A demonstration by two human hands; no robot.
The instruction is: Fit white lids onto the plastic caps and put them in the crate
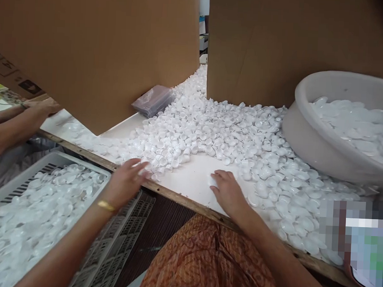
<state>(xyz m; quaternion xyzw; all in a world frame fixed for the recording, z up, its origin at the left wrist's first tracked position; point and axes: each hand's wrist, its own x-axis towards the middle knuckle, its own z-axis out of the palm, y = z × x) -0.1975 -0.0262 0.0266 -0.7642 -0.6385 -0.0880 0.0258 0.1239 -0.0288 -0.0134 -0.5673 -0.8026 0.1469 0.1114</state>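
Seeing a massive heap of small white pieces (211,127) all over the table (190,177), right up against the tub (309,136). Left hand (131,179) near the crate (82,162), fingers loosely apart, kinda blurry, can't tell about any grip. Right hand (226,187) half-curled over the bare patch, can't tell if pinching anything.

We see a white-topped, wood-edged desk (192,181) above a dark brown, finely striped floor (164,214). A large brown cardboard panel (103,42) stands far left, a second panel (278,45) far right; between them shows a pale background (204,3).
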